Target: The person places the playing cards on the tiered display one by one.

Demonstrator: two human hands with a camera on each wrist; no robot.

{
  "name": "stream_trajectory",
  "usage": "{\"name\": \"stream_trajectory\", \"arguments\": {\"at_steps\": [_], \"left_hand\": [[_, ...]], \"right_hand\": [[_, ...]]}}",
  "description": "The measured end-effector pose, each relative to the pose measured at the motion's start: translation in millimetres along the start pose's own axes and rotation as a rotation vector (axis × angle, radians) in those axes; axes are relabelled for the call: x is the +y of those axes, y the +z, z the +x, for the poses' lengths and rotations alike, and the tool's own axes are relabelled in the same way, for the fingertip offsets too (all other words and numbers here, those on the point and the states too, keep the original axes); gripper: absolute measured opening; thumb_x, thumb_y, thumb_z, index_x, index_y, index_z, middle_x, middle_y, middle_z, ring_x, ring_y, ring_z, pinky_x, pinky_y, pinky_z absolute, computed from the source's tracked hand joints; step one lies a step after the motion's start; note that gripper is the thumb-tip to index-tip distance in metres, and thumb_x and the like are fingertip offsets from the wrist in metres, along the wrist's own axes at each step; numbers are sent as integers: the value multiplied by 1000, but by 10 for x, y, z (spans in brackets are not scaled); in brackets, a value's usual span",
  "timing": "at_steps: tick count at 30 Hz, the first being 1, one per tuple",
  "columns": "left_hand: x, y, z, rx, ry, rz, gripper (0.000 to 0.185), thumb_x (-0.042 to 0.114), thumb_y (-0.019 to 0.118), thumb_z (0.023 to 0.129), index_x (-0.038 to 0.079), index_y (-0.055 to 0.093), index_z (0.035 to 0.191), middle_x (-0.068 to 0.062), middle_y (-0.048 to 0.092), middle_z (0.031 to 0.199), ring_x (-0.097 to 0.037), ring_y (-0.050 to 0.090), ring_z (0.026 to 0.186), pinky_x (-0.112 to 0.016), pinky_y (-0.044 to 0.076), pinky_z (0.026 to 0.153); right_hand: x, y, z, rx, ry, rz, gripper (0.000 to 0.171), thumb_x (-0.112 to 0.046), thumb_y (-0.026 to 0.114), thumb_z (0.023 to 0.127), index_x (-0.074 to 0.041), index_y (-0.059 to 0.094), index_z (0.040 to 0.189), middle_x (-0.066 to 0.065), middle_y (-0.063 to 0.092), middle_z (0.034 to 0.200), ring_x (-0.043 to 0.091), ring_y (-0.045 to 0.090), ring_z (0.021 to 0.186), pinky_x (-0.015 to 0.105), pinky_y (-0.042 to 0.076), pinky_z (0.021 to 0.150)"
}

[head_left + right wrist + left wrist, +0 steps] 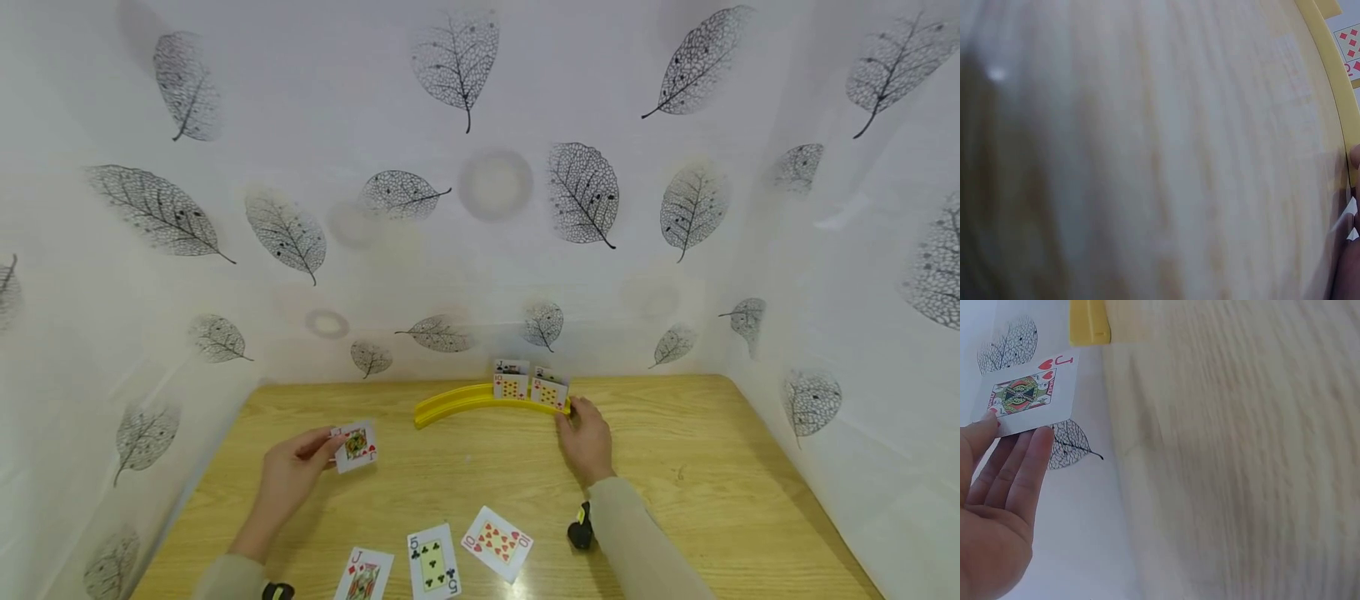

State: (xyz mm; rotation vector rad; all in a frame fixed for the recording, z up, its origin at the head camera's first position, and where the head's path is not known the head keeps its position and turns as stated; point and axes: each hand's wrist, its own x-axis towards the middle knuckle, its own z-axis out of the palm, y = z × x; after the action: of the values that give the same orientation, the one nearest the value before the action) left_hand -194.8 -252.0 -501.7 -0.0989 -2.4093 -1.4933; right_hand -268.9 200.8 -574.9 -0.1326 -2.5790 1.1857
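Observation:
My left hand (292, 468) pinches a jack of hearts (357, 447) between thumb and fingers, above the left part of the table. In the left wrist view its face is turned up, the thumb on one corner. A curved yellow card holder (450, 405) stands at the back of the table. My right hand (588, 443) grips its right end with thumb and fingers; the right wrist view shows only a bit of that hand at its edge. In the holder stand a ten of diamonds (510, 387) and another diamond card (550, 393), with further cards behind them.
On the front of the wooden table (675, 467) lie a jack of diamonds (364, 575), a five of clubs (432, 562) and a ten of hearts (497, 543), face up. A white leaf-patterned curtain (495, 267) surrounds the table's back and sides.

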Motion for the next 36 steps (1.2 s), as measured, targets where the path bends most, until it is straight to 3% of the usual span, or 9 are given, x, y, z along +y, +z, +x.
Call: {"name": "stream_trajectory", "arguments": {"at_steps": [7,13,20,28,32,36], "left_hand": [[94,141,132,-1,29,9,23,11,76,98,-4,78,115,-26,78,106,0,75,75,-17,62,70],[123,284,280,19,78,34,21,8,75,97,-6,78,114,-28,77,107,2,73,73,-20,63,68],[179,449,416,12,49,0,23,6,73,99,-7,76,117,-30,76,110,8,69,75,-16,62,69],[226,662,533,21,39,-13,20,6,75,97,-7,78,112,-29,78,105,-28,78,78,-16,61,68],[267,751,557,18,30,-17,19,6,74,98,-7,78,112,-29,77,105,-35,77,81,-15,60,67],[290,842,591,24,37,-13,19,6,75,97,-7,77,111,-27,78,102,-34,76,79,-14,58,66]], "right_hand": [[-14,-12,-16,-5,0,-1,49,-23,67,104,7,59,143,31,56,150,49,51,143,62,41,121],[14,-7,-25,0,7,-1,50,-23,68,103,6,59,143,31,55,150,50,49,143,63,39,121],[66,24,-14,22,-24,-18,49,-24,68,103,6,60,141,31,57,148,50,52,141,63,41,120],[57,33,-5,44,-47,-12,48,-22,69,102,7,61,140,31,59,146,51,52,141,64,42,119],[41,25,-2,25,-35,-9,49,-22,68,103,7,60,142,31,57,148,50,50,143,63,40,121],[24,21,-1,20,-42,-7,49,-22,68,103,7,60,142,31,58,147,50,50,143,63,40,120]]}}
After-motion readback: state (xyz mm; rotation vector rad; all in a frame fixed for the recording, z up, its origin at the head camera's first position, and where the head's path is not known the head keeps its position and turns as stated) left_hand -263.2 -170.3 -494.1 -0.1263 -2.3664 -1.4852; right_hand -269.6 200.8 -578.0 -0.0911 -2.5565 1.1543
